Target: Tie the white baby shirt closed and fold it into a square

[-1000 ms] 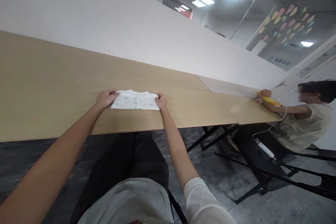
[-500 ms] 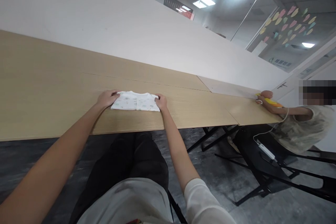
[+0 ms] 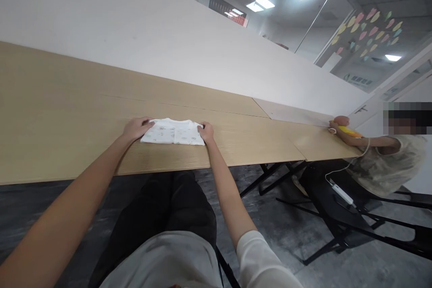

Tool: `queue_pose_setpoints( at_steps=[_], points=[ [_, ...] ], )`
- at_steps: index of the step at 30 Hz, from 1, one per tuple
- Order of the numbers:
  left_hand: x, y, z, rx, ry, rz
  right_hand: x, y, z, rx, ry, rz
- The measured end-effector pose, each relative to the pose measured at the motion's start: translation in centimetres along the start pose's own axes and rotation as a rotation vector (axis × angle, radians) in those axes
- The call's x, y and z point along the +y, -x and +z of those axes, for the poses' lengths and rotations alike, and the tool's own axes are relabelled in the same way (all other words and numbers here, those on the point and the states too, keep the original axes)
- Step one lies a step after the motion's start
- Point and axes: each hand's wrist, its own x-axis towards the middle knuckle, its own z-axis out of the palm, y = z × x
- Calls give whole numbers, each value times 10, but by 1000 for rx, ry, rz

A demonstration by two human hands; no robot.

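Note:
A white baby garment (image 3: 173, 132) with small printed figures, folded into a flat rectangle, lies on the wooden table (image 3: 84, 112) in front of me. Its curved neckline faces the wall. My left hand (image 3: 137, 128) grips the garment's upper left corner, thumb on top and fingers curled behind the edge. At the opposite corner my right hand (image 3: 206, 132) pinches the fabric the same way. The fingertips of both hands are partly hidden at the cloth's far edge.
A white wall (image 3: 141, 40) runs along the table's far side. At the right another person (image 3: 388, 162) sits with arms on the table around a yellow and orange thing (image 3: 351, 131). A black folding chair (image 3: 347, 216) with a white power strip (image 3: 342, 194) stands beside them.
Both hands keep their hold on the garment's corners. The view has shifted very slightly; the garment looks almost unmoved.

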Motion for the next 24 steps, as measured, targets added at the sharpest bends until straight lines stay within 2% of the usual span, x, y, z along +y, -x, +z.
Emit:
queue_pose_setpoints(
  at_steps=[8, 12, 19, 22, 24],
  points=[
    [-3, -3, 2, -11, -19, -1, 0, 1, 1, 1, 8, 7],
    [-6, -7, 4, -9, -38, -51, 2, -2, 2, 1, -9, 3],
    [1, -6, 2, -20, -41, -55, 1, -4, 3, -1, -26, 31],
    [4, -1, 0, -9, 15, -51, 0, -2, 2, 13, -126, 69],
    [8, 2, -4, 25, 107, -54, -2, 0, -3, 28, -308, 106]
  ],
)
